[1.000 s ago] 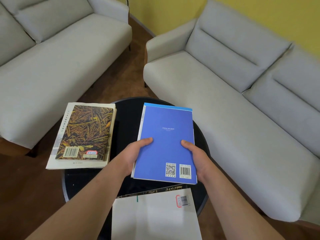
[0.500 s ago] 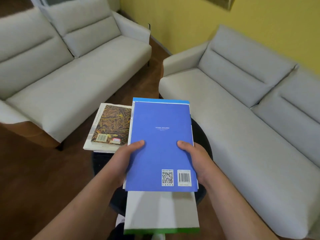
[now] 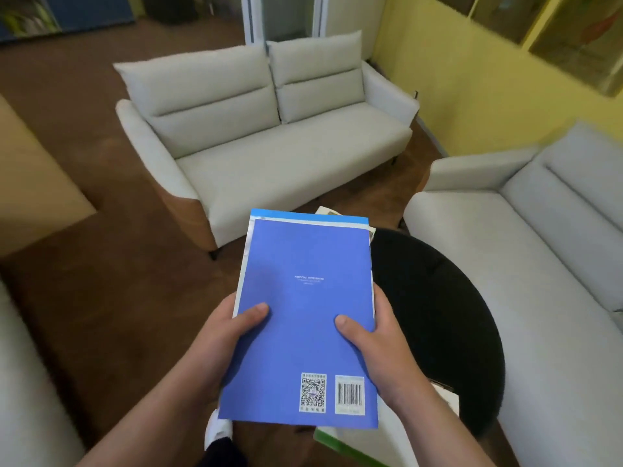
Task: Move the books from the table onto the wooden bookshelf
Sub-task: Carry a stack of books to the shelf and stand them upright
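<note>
I hold a blue book (image 3: 303, 318) in the air in front of me, back cover up with a QR code and barcode near its lower edge. My left hand (image 3: 226, 342) grips its left edge, thumb on the cover. My right hand (image 3: 374, 338) grips the right edge the same way. Behind and to the right lies the round black table (image 3: 438, 308). A white book with a green edge (image 3: 347, 446) pokes out below the blue one, and a corner of another book (image 3: 328, 211) shows past its top. No bookshelf is in view.
A light grey sofa (image 3: 269, 143) stands ahead, another sofa (image 3: 539, 264) fills the right side, and a third one's edge (image 3: 23, 382) is at the lower left. A tan panel (image 3: 30, 183) stands at the left. Brown floor lies between them. My white shoe (image 3: 217, 429) shows below.
Both hands have lifted the blue book off the table and carried it leftward. My view has turned left, so the table now sits to the right and a different sofa faces me.
</note>
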{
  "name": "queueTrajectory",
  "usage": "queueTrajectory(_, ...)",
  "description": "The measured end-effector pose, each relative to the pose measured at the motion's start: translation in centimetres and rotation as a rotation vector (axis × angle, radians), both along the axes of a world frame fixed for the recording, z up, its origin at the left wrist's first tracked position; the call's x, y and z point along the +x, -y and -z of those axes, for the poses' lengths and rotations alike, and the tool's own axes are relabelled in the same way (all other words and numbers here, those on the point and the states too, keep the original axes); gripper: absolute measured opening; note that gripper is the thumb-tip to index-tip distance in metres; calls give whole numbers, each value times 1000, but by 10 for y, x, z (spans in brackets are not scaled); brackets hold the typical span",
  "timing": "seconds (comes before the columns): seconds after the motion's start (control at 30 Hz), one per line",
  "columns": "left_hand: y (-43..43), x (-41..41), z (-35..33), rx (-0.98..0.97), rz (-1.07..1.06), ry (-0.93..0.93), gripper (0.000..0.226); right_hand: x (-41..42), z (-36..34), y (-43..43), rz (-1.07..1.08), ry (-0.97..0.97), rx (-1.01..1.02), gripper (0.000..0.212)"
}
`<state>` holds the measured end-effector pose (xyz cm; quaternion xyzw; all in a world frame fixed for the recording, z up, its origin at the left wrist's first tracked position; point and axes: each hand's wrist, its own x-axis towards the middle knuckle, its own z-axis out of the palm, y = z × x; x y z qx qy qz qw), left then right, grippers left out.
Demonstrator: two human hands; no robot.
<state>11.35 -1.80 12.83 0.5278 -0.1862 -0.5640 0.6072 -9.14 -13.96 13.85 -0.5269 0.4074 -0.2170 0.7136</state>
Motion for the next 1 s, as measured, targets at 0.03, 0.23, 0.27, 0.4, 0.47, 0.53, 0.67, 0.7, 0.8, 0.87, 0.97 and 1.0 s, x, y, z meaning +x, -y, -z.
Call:
queueTrajectory(0.03,-8,10,0,-23,-21,8,38,12,0,-4,-18,4,10,59)
queueTrajectory(0.23,-53,88,5,-49,-129,4,62,105,7,-28,-120,25,60,54)
queueTrajectory(0.27,-60,106,8,-30,-154,0,60,125,9,-32,-132,26,66,56)
queueTrajectory(0.4,-81,179,13,27,-231,3,57,208,16,-43,-174,18,71,63)
queueTrajectory(0.47,-89,216,13,24,-256,8,57,250,19,-47,-206,22,75,67)
queueTrajectory(0.53,-95,250,13,28,-292,12,56,289,20,-51,-228,26,70,68)
queueTrajectory(0.67,-104,307,15,56,-369,-10,56,355,24,-53,-256,28,75,59)
queueTrajectory(0.7,-105,320,15,60,-380,-17,58,370,24,-52,-264,27,81,58)
queueTrajectory(0.8,-108,353,19,54,-395,-29,57,411,25,-47,-299,30,86,59)
queueTrajectory(0.87,-107,377,22,60,-425,-27,56,440,25,-41,-344,28,92,60)
queueTrajectory(0.97,-98,414,25,73,-463,-15,57,484,28,-24,-392,18,106,61)
queueTrajectory(1.0,-93,427,26,73,-472,-12,57,500,30,-17,-401,20,110,61)
